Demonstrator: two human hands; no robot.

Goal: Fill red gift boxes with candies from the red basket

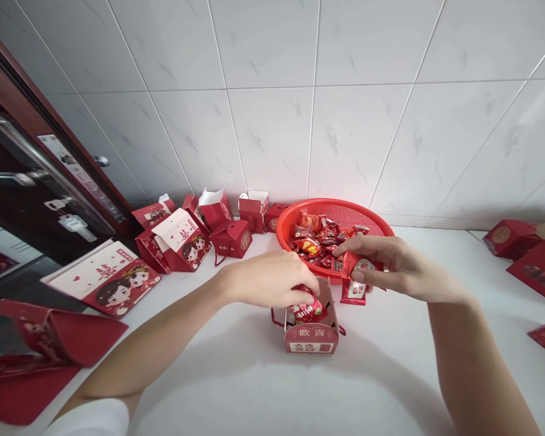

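Note:
My left hand (272,280) is closed on a red wrapped candy (307,310), which it holds in the open top of a small red gift box (311,336). The box stands upright on the white table, with a red cord at its sides. Just right of it, my right hand (395,269) pinches a red packet with a pale printed middle (358,281) between thumb and fingers. Behind both hands sits a red plastic basket (340,206) with many wrapped candies (311,245) in it. Part of the box's inside is hidden by my left hand.
Several red boxes and bags, such as a printed box (118,281) and a small red box (232,239), line the left side. More red boxes (511,238) lie at the right edge. A tiled wall (272,133) bounds the back; a dark door with keys (75,224) stands left.

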